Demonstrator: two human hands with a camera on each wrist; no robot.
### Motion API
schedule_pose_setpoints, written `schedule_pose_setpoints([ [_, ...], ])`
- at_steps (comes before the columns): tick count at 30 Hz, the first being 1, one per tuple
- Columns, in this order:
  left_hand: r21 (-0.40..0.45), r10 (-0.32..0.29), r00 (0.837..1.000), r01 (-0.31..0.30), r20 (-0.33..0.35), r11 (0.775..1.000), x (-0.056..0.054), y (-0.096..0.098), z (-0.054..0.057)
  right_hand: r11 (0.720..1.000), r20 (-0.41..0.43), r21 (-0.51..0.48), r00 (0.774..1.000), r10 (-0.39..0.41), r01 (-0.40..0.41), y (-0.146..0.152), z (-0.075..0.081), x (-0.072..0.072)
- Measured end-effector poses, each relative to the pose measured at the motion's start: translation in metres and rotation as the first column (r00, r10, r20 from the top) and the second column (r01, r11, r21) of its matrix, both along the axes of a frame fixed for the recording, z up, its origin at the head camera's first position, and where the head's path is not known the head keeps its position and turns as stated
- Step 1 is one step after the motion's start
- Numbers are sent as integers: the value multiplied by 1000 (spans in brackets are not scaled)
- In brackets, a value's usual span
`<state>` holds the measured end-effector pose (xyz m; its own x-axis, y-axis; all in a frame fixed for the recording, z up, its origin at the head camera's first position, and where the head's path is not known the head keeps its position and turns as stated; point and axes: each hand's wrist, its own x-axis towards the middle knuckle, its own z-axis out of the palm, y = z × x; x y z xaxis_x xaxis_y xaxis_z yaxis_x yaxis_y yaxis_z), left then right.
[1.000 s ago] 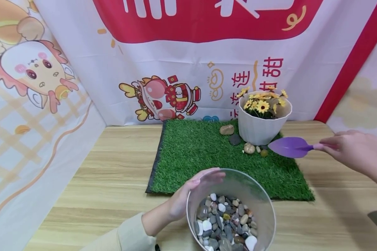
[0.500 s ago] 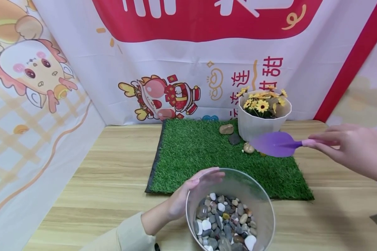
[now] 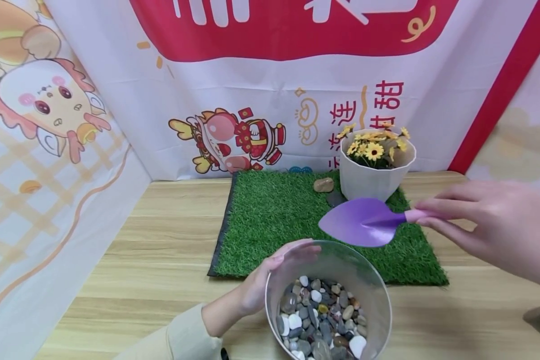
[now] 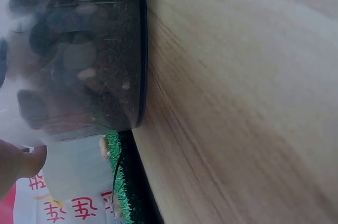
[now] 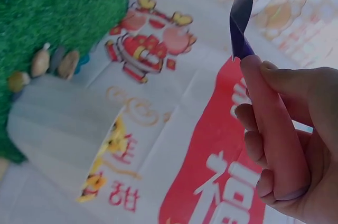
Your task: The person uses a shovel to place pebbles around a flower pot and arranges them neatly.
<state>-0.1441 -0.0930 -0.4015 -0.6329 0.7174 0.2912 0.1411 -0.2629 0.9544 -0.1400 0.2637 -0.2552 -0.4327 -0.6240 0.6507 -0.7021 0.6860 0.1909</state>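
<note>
A clear plastic bucket (image 3: 364, 270) stands near me in the head view, its bottom covered with grey, white and brown pebbles (image 3: 325, 320). Against its left side rests my left hand (image 3: 258, 282), fingers extended along the outer wall and showing through the plastic. My right hand (image 3: 481, 220) grips the pink handle (image 5: 274, 129) of a garden trowel, whose purple blade (image 3: 364, 222) hangs above the grass mat, beyond the bucket's rim. No load shows on the blade. In the right wrist view, fingers and thumb wrap round that handle.
Behind the trowel, a white flowerpot (image 3: 369, 182) with yellow flowers (image 3: 373, 150) stands on the green grass mat (image 3: 270, 225). A brown stone (image 3: 324, 185) and a dark stone (image 3: 335, 199) lie beside it. A printed cloth (image 3: 261, 80) hangs behind the wooden table (image 3: 162, 235).
My right hand has brought the trowel leftward and closer to me, from beside the flowerpot to above the mat near the bucket. Left hand and bucket stay put.
</note>
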Motion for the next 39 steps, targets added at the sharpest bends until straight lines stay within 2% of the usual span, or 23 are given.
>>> schedule_pose_setpoints([
  [6, 32, -16, 1000, 16, -12, 999, 0, -1, -1, 995, -2, 70, 997, 76, -76, -22, 4, 12],
  [10, 42, -32, 999, 33, -7, 999, 0, -1, -1, 991, 10, 62, 993, 118, -118, -39, 1, 18],
  [15, -8, 14, 999, -13, 45, 1000, 1, -2, 0, 984, 4, 61, 986, 168, -168, -55, -7, 17],
  [23, -6, 16, 1000, -16, 19, 1000, 1, -1, 1, 966, -99, 104, 964, 247, -237, -70, -18, 14],
  [28, -11, 14, 1000, -14, 17, 1000, 2, -1, 1, 962, -154, 173, 959, 236, -209, -79, -25, 21],
  [33, 11, -7, 1000, 7, 21, 1000, 1, 0, -2, 965, -182, 221, 967, 181, -139, -85, -28, 29],
  [39, 32, -20, 998, 18, 57, 999, 2, 1, 0, 951, -218, 302, 968, 127, -57, -93, -33, 35],
])
